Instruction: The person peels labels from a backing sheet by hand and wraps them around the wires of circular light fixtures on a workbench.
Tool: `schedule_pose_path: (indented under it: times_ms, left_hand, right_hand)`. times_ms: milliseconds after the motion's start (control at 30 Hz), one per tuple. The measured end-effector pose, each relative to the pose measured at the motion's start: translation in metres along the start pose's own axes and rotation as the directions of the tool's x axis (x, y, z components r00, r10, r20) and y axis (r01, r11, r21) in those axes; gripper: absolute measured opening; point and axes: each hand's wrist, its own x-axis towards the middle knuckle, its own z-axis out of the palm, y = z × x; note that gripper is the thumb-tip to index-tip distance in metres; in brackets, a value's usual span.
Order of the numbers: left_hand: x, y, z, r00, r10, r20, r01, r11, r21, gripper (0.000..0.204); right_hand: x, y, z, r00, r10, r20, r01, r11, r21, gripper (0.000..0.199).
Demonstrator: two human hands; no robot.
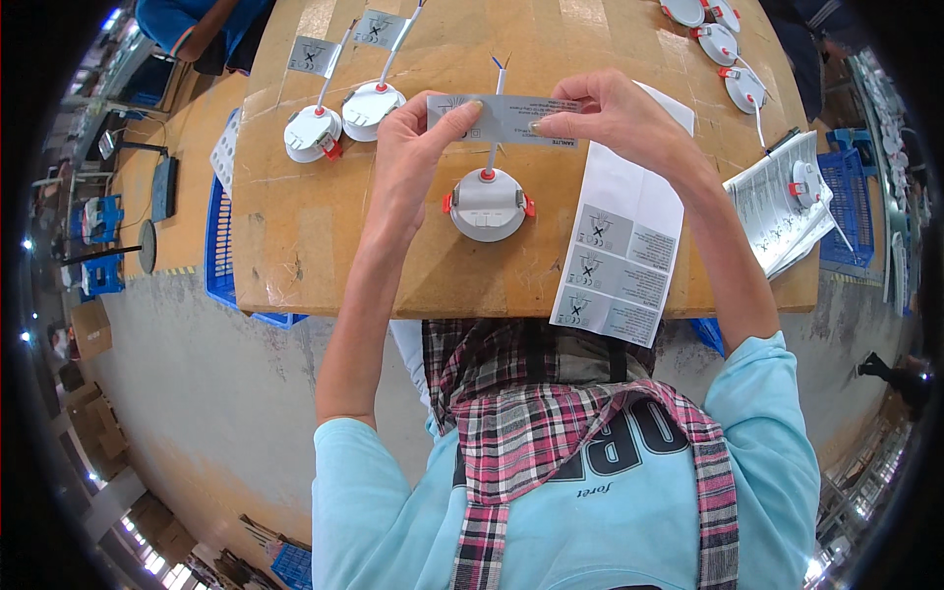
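Note:
A silver-grey printed label [506, 116] is stretched level between my two hands. My left hand [418, 138] pinches its left end, thumb on top, and my right hand [615, 116] pinches the right end. Behind the label runs the white cable [492, 157] of a round downlight [487, 218], its bare wire ends showing above. That downlight lies on the table below my hands, with red clips at its sides. Whether the label touches the cable I cannot tell. Right of it lies a white label sheet [634, 187] with several grey labels at its near end.
Two downlights [313, 135] with flag-like labels [313, 57] on their cables lie at the left of the cardboard-topped table [393, 265]. More downlights [716, 44] and a paper stack [762, 216] lie right. Blue crates [218, 256] flank the table; a person's arm [206, 28] is far left.

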Motion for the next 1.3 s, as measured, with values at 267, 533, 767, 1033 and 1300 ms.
schedule_pose_path:
  times_ms: [267,533,767,1033,1300]
  left_hand:
    - [0.011,-0.010,-0.001,0.998,-0.070,0.005,0.070,0.997,-0.009,0.016]
    - [0.016,-0.012,-0.005,0.997,-0.074,0.031,0.076,0.996,-0.055,0.017]
    - [0.016,-0.013,-0.005,0.994,-0.095,0.053,0.099,0.991,-0.089,0.016]
    - [0.017,-0.014,-0.003,0.994,-0.090,0.067,0.098,0.987,-0.128,0.014]
    - [0.017,-0.017,-0.002,0.990,-0.111,0.090,0.129,0.965,-0.227,0.013]
  right_hand:
    - [0.006,0.009,0.005,0.999,0.037,0.016,-0.038,0.998,0.059,0.029]
    - [0.013,0.018,0.011,1.000,0.030,0.005,-0.030,0.991,0.129,0.033]
    - [0.013,0.021,0.015,0.999,0.047,0.000,-0.046,0.990,0.136,0.031]
    - [0.009,0.023,0.018,0.998,0.020,-0.052,-0.010,0.982,0.190,0.030]
    - [0.007,0.020,0.017,0.996,0.085,-0.008,-0.084,0.987,0.136,0.030]
